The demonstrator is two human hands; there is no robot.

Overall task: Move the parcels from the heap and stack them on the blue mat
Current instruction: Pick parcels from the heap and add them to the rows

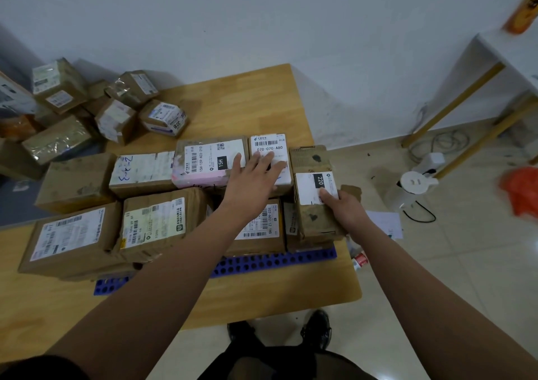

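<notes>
At the right end of the blue mat, close to the table's right edge, the person's right hand grips a small brown parcel with a "220" label. The thumb lies on the label and the fingers curl round the near right side. The parcel sits on top of the parcels already on the mat, slightly askew.

The left hand lies flat with straight, spread fingers on the neighbouring white-labelled parcel, holding nothing.

The heap sits at the table's far left corner, well apart from the mat.

From where I stand, the "220" parcel looks light, since one hand manages it. Its cardboard is creased and scuffed, and a torn flap sticks out beside the hand, so it will likely give under a squeeze. I would hold it by its long sides or from underneath. The flap could tear, and the glossy label may be slippery.
</notes>
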